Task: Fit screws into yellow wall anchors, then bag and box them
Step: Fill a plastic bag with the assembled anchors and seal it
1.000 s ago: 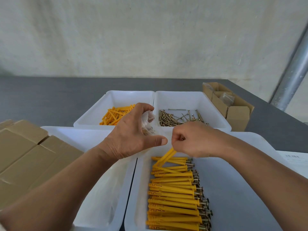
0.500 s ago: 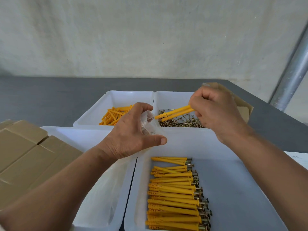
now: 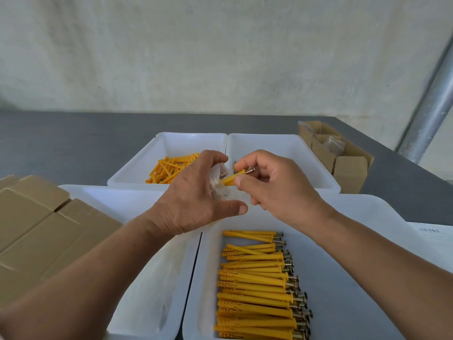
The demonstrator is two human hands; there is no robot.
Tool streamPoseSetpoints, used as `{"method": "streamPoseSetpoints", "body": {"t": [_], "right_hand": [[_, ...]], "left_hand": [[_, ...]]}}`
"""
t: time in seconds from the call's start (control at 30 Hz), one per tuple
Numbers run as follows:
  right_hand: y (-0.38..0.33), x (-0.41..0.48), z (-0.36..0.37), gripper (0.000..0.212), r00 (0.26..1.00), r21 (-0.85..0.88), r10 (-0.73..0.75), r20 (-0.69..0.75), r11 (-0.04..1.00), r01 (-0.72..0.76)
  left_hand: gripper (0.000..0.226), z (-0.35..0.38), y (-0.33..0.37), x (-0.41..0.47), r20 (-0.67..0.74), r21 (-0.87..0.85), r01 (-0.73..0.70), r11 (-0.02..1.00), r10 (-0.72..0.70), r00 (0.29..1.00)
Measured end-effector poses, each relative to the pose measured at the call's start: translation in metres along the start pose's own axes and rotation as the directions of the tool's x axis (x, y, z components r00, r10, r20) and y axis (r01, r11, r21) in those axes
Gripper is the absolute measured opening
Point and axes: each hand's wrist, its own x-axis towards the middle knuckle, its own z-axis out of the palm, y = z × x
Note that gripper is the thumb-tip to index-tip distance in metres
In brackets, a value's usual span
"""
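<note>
My left hand (image 3: 196, 195) grips a small clear plastic bag (image 3: 219, 181) with its mouth facing right. My right hand (image 3: 272, 185) pinches yellow anchors with screws (image 3: 232, 179), their tips inside the bag's mouth and the screw heads sticking out by my fingers. Below, a white tray (image 3: 343, 278) holds several assembled anchors (image 3: 257, 285) laid in a row. The far left tray (image 3: 171, 146) holds loose yellow anchors (image 3: 169, 169). The far right tray (image 3: 294, 155) holds screws, mostly hidden behind my hands.
Flat brown cardboard boxes (image 3: 36, 231) lie at the left. An open cardboard box (image 3: 343, 158) with clear bags stands at the back right. A white tray (image 3: 147, 278) sits under my left forearm. A paper sheet (image 3: 434, 238) lies at the right edge.
My right hand picked up anchors from the near tray, lifted them up and right, then brought them left into the mouth of the bag. My left hand kept holding the bag.
</note>
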Motion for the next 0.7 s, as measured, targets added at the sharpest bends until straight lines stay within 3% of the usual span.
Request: {"method": "streamPoseSetpoints", "body": {"t": [0.13,0.27,0.47,0.53,0.63,0.7], "right_hand": [[-0.001,-0.002,0.010,0.018,0.999,0.000,0.031,0.026,1.000,-0.031],[-0.002,-0.004,0.014,0.007,0.996,-0.027,0.041,0.075,0.999,-0.039],[-0.006,-0.006,0.009,0.040,0.981,-0.142,0.062,0.184,0.989,-0.036],[-0.009,-0.006,0.007,0.042,0.987,-0.154,0.051,0.155,0.988,-0.027],[-0.011,0.000,-0.003,0.033,1.000,-0.175,-0.003,-0.016,0.985,0.000],[-0.010,0.004,-0.013,0.030,0.999,-0.312,0.020,-0.035,0.949,-0.030]], "left_hand": [[0.092,0.001,0.002,0.000,0.006,0.006,-0.033,0.999,0.033,0.999],[0.090,0.001,0.001,0.000,0.011,0.011,-0.041,0.999,0.041,0.999],[0.088,0.001,-0.001,0.001,-0.006,0.008,-0.036,0.999,0.036,0.999],[0.088,0.001,-0.001,0.001,-0.003,-0.002,-0.028,1.000,0.028,1.000],[0.083,0.000,-0.001,0.001,-0.003,-0.016,0.000,1.000,0.000,1.000],[0.083,0.000,-0.002,0.001,-0.006,-0.020,0.017,1.000,-0.017,1.000]]}}
